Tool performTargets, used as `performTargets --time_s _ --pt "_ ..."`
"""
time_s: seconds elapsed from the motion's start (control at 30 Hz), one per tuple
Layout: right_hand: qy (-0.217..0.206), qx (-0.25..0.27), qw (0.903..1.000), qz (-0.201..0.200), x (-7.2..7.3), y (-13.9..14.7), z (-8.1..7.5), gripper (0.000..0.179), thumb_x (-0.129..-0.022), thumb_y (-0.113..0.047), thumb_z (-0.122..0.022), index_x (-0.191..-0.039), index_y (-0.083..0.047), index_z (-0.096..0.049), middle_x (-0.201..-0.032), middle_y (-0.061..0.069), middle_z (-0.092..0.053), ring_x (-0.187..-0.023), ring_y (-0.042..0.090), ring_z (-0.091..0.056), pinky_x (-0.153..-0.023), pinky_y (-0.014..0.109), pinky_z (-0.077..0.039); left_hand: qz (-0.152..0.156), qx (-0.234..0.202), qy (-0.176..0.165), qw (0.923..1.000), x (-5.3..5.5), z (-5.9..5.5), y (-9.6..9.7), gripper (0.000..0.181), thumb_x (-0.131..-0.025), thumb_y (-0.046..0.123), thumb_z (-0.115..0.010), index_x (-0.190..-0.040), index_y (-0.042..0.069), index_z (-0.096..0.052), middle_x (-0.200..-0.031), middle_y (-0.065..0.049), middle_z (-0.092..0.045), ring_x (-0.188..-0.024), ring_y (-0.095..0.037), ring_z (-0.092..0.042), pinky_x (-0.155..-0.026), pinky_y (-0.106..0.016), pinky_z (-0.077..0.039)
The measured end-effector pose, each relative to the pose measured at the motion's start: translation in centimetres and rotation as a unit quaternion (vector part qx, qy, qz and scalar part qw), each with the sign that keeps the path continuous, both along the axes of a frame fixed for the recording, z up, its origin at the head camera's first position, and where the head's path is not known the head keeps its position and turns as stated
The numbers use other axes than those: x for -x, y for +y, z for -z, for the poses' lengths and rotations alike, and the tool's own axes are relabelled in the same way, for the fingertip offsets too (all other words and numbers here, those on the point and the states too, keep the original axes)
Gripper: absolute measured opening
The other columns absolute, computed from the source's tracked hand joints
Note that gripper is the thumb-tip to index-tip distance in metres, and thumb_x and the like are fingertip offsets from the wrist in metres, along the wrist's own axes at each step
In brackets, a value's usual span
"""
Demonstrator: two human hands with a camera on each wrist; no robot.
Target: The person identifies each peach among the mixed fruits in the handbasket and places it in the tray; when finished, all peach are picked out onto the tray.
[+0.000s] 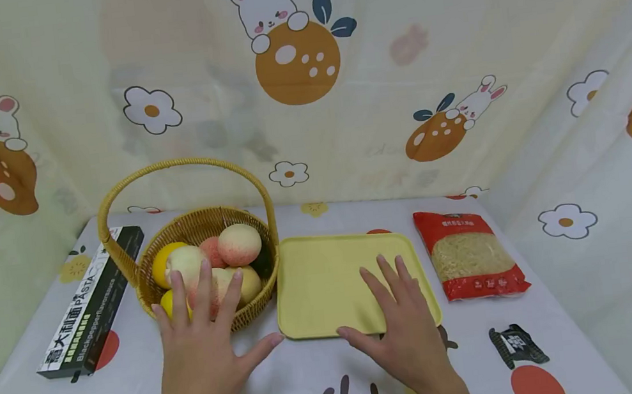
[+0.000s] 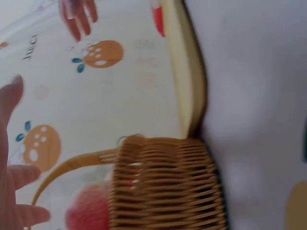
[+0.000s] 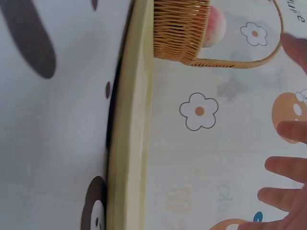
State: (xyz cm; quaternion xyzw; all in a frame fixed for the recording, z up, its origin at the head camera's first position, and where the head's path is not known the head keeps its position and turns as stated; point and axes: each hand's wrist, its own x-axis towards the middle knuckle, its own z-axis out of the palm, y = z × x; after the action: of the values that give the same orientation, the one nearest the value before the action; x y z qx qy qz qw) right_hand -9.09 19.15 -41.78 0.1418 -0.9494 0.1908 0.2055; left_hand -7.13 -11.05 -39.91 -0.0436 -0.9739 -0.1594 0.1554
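I've L hand (image 1: 202, 353) spread wide nr fruit basket (image 1: 251, 311), R hand (image 1: 403, 324) also wide, nr yellow tray (image 1: 325, 286), tray just R of basket on tbl (image 1: 289, 386), noodle pkt (image 1: 469, 255) R of tray.

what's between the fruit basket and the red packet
The yellow tray lies between the fruit basket and the red packet, with the right grip above its right part; the head view shows this.
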Motion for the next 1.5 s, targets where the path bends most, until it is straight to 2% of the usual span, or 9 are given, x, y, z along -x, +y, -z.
performTargets --time_s 0.2,0.3,0.4,0.53,0.67,0.97,1.17,1.33,1.5 --pt "0.113 0.098 0.9886 -0.015 -0.1 0.8 -0.5 0.053 -0.076 -0.024 -0.093 -0.123 -0.006 -0.074 -0.132 0.009 -0.072 -0.126 0.029 -0.066 -0.106 0.032 -0.059 -0.018 -0.112 0.149 0.9823 -0.4 -1.0 -2.1 0.067 -0.084 0.052 -0.082 -0.133 0.007 -0.07 -0.148 -0.018 -0.06 -0.146 -0.046 -0.045 -0.115 -0.075 -0.038" --pt "0.13 0.143 0.981 -0.014 -0.2 1.4 -0.6 0.035 -0.078 -0.012 -0.092 -0.109 -0.008 -0.077 -0.112 0.003 -0.078 -0.102 0.021 -0.073 -0.09 0.012 -0.057 -0.062 -0.178 0.179 0.9655 -0.4 -1.1 -3.7 0.042 -0.088 0.031 -0.083 -0.118 0.003 -0.076 -0.126 -0.017 -0.072 -0.123 -0.039 -0.061 -0.106 -0.042 -0.052" --pt "0.096 0.188 0.9775 0.007 -0.3 2.1 -0.6 0.023 -0.081 -0.008 -0.09 -0.098 -0.011 -0.076 -0.098 -0.002 -0.078 -0.086 0.014 -0.07 -0.072 0.013 -0.059 -0.137 -0.228 0.136 0.9542 -0.3 -0.9 -5.6 0.025 -0.092 0.021 -0.08 -0.11 0.004 -0.078 -0.114 -0.014 -0.073 -0.106 -0.032 -0.065 -0.083 -0.007 -0.047" --pt "0.015 0.239 0.9694 0.055 -0.3 2.7 -0.3 0.018 -0.085 -0.012 -0.088 -0.091 -0.015 -0.072 -0.089 -0.007 -0.073 -0.079 0.006 -0.064 -0.067 0.019 -0.06 -0.221 -0.294 0.054 0.9281 0.3 0.1 -7.6 0.027 -0.096 0.02 -0.076 -0.118 0.004 -0.075 -0.119 -0.015 -0.069 -0.104 -0.03 -0.065 -0.075 -0.007 -0.041" --pt "-0.044 0.284 0.9547 0.079 -0.2 3.0 0.0 0.017 -0.088 -0.015 -0.087 -0.095 -0.014 -0.072 -0.091 -0.005 -0.073 -0.082 0.005 -0.065 -0.07 0.018 -0.06 -0.253 -0.417 -0.049 0.8718 1.2 1.1 -8.7 0.048 -0.102 0.023 -0.068 -0.149 0.014 -0.059 -0.151 -0.016 -0.054 -0.121 -0.028 -0.059 -0.073 -0.015 -0.059" --pt "-0.104 0.357 0.9248 0.081 0.2 3.4 0.5 0.024 -0.091 -0.014 -0.084 -0.111 -0.007 -0.071 -0.108 0.004 -0.073 -0.092 0.006 -0.067 -0.075 0.016 -0.059 -0.185 -0.654 -0.155 0.717 2.3 2.6 -9.4 0.083 -0.106 0.015 -0.057 -0.169 0.045 -0.012 -0.181 0.0 -0.003 -0.157 -0.035 -0.032 -0.083 -0.046 -0.068" --pt "-0.163 0.398 0.9 0.073 0.4 3.6 0.8 0.04 -0.093 -0.02 -0.082 -0.127 -0.01 -0.065 -0.124 0.008 -0.069 -0.105 0.01 -0.067 -0.082 0.018 -0.062 -0.137 -0.73 -0.176 0.6463 2.5 3.1 -8.9 0.09 -0.108 0.01 -0.054 -0.167 0.049 0.001 -0.18 0.007 0.001 -0.163 -0.026 -0.022 -0.107 -0.063 -0.053" --pt "-0.204 0.416 0.8854 0.039 0.6 3.7 0.9 0.056 -0.093 -0.017 -0.081 -0.142 -0.012 -0.055 -0.14 0.009 -0.061 -0.118 0.009 -0.063 -0.089 0.02 -0.062 -0.142 -0.744 -0.164 0.6321 2.6 3.5 -8.5 0.094 -0.106 0.005 -0.055 -0.167 0.05 0.001 -0.18 0.009 0.0 -0.16 -0.027 -0.027 -0.107 -0.062 -0.052" --pt "-0.234 0.433 0.8702 0.002 0.7 3.4 0.8 0.066 -0.092 -0.01 -0.081 -0.149 -0.014 -0.048 -0.151 0.012 -0.051 -0.129 0.014 -0.056 -0.095 0.022 -0.061 -0.153 -0.734 -0.148 0.6453 2.5 3.8 -8.2 0.092 -0.105 0.005 -0.056 -0.168 0.047 -0.004 -0.18 0.005 -0.005 -0.156 -0.028 -0.033 -0.099 -0.054 -0.06"
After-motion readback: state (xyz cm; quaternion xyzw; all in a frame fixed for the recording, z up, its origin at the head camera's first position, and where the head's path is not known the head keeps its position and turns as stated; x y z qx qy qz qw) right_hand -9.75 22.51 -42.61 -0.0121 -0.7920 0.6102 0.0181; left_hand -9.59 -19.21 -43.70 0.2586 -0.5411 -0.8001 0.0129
